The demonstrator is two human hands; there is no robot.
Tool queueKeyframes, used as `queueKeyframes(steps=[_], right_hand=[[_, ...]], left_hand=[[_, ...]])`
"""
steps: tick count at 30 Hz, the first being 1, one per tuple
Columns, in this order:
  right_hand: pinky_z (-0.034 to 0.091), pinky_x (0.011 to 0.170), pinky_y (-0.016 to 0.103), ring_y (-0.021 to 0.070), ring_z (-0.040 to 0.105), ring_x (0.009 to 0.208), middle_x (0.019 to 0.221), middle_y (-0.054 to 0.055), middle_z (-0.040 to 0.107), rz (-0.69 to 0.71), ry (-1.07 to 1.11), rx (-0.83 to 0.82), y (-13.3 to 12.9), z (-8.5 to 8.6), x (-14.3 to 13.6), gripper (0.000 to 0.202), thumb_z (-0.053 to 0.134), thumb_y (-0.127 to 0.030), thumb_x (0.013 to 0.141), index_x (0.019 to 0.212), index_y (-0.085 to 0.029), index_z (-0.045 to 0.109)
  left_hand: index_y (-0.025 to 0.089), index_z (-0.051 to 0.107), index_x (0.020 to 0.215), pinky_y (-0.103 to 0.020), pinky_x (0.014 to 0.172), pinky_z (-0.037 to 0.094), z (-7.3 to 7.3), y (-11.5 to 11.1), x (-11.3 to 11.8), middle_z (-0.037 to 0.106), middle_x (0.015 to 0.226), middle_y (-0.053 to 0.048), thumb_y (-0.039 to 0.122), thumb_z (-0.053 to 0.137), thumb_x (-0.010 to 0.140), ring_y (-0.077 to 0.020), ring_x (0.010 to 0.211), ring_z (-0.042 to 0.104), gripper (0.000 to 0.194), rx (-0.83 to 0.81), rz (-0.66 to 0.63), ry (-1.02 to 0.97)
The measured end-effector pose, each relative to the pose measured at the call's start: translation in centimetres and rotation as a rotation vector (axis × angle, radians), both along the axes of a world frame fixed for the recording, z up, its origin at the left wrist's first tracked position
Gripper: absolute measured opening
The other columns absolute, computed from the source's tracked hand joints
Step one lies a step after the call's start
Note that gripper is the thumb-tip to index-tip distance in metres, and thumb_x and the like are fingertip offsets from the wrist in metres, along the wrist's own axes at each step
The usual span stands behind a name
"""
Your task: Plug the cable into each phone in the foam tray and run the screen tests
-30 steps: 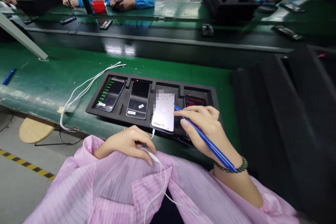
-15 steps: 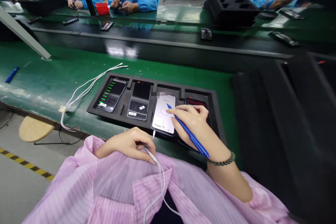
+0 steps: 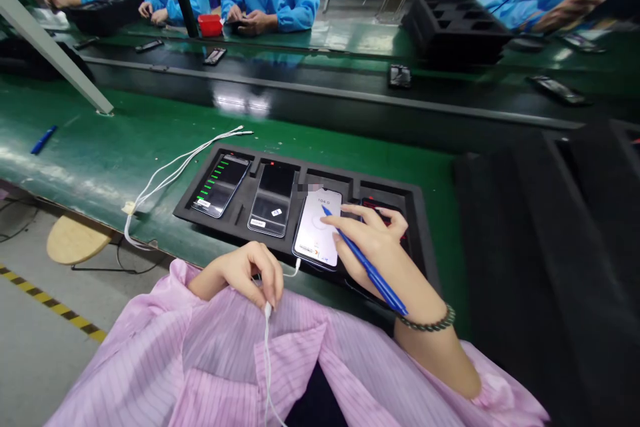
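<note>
The right hand [image 3: 373,240] was closed around a blue pen [image 3: 370,273], thumb and forefinger pinching it near the tip while the other fingers spread loosely. The tip was over the upper part of the lit phone [image 3: 316,233]; whether it touched the glass could not be told. A beaded bracelet [image 3: 433,320] circled that wrist. The left hand [image 3: 253,273], just in front of the counter's near edge, had its fingertips clamped on a thicker part of a white cable [image 3: 267,340], which hung down over the pink striped shirt [image 3: 220,360]. A white plug [image 3: 299,263] met the lit phone's lower edge.

The lit phone lay face up in the third compartment from the left of a black foam tray [image 3: 431,240]. A phone with green lines [image 3: 223,183] and a dark phone [image 3: 271,197] filled the two to its left; a phone with red text [image 3: 371,203] was partly hidden behind the right hand.

Left of the tray, white cords [image 3: 170,177] lay on the green counter [image 3: 100,153], with another blue pen [image 3: 43,139] farther left. Beyond, co-workers in blue jackets sat near a red container [image 3: 210,25].
</note>
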State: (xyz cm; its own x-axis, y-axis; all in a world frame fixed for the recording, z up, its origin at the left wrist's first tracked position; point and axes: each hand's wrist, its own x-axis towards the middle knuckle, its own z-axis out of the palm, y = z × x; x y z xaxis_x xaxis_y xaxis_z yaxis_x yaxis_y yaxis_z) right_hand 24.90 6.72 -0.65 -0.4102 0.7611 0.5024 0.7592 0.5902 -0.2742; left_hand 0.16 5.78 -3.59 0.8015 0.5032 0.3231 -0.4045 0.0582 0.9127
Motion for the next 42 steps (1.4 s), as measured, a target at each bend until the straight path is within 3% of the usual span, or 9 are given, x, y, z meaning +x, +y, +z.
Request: queueKeyframes(steps=[9,13,18,23,28,33,36,38,42], right_hand=[[0.024,0.108,0.055,0.0281,0.062,0.116,0.093,0.004,0.075,0.004,-0.095,-0.069,0.5,0.1,1.3,0.028,0.051,-0.016,0.087,0.104,-0.027,0.071],[0.023,0.108,0.055,0.0284,0.061,0.121,0.107,0.007,0.075,0.056,-0.049,-0.097,0.0,0.9,0.3,0.031,0.046,-0.017,0.09,0.112,-0.025,0.067],[0.016,0.111,0.058,0.0303,0.055,0.128,0.112,0.005,0.075,0.183,-0.085,-0.236,-0.7,1.4,-1.2,0.037,0.044,-0.014,0.088,0.118,-0.024,0.064],[0.016,0.113,0.057,0.0278,0.061,0.118,0.096,0.003,0.076,0.065,-0.055,-0.141,-0.8,1.8,0.5,0.027,0.045,-0.016,0.091,0.099,-0.024,0.069],[0.019,0.112,0.053,0.0262,0.062,0.117,0.101,0.003,0.075,0.018,-0.029,-0.063,-1.2,2.1,1.7,0.028,0.045,-0.016,0.09,0.1,-0.025,0.069],[0.014,0.112,0.055,0.0312,0.056,0.126,0.115,0.004,0.074,0.148,-0.074,-0.136,-1.1,1.5,-1.1,0.035,0.047,-0.018,0.088,0.118,-0.023,0.065],[0.011,0.112,0.056,0.0326,0.056,0.125,0.1,0.003,0.077,0.159,-0.11,-0.169,-0.8,1.2,-1.7,0.027,0.048,-0.018,0.089,0.109,-0.022,0.065],[0.01,0.112,0.055,0.0305,0.06,0.12,0.088,0.0,0.077,0.111,-0.063,-0.141,-1.0,1.2,-0.9,0.021,0.048,-0.017,0.088,0.098,-0.023,0.066],[0.014,0.112,0.052,0.0267,0.062,0.117,0.098,0.001,0.077,0.027,0.031,-0.061,-2.7,1.3,1.4,0.023,0.046,-0.017,0.091,0.102,-0.025,0.065]], left_hand=[[0.01,0.069,0.073,-0.019,0.044,0.046,-0.4,0.0,-0.5,0.07,0.064,-0.01,0.065,0.088,0.058,-0.0087,0.041,0.055,0.06,-0.111,-0.042,0.191],[0.008,0.071,0.077,-0.02,0.049,0.048,-0.2,-0.3,-0.3,0.07,0.063,-0.011,0.075,0.073,0.072,-0.0113,0.047,0.059,0.067,-0.117,0.033,0.265],[0.01,0.071,0.071,-0.018,0.043,0.03,0.9,-0.8,0.6,0.053,0.048,0.001,0.054,0.07,0.087,-0.0053,0.042,0.039,0.047,0.088,0.245,0.394],[0.011,0.068,0.067,-0.018,0.042,0.025,1.4,-1.0,1.2,0.042,0.048,0.006,0.035,0.072,0.088,-0.0034,0.042,0.032,0.032,0.162,0.332,0.42],[0.012,0.065,0.064,-0.018,0.042,0.027,1.5,-1.1,1.2,0.045,0.049,0.005,0.037,0.07,0.089,-0.004,0.043,0.034,0.036,0.175,0.37,0.41],[0.013,0.065,0.062,-0.019,0.046,0.029,2.3,-1.5,1.3,0.049,0.049,0.004,0.036,0.066,0.09,-0.005,0.045,0.037,0.036,0.213,0.42,0.639],[0.013,0.064,0.059,-0.02,0.044,0.024,2.7,-1.9,1.5,0.045,0.045,0.005,0.039,0.063,0.09,-0.005,0.042,0.033,0.041,0.191,0.456,0.761],[0.014,0.064,0.058,-0.021,0.045,0.024,2.8,-2.1,1.6,0.046,0.044,0.005,0.041,0.062,0.091,-0.0056,0.042,0.034,0.042,0.195,0.496,0.813],[0.015,0.068,0.065,-0.021,0.049,0.03,3.1,-2.0,1.8,0.059,0.051,0.002,0.04,0.061,0.093,-0.0069,0.044,0.044,0.039,0.261,0.535,0.862]])
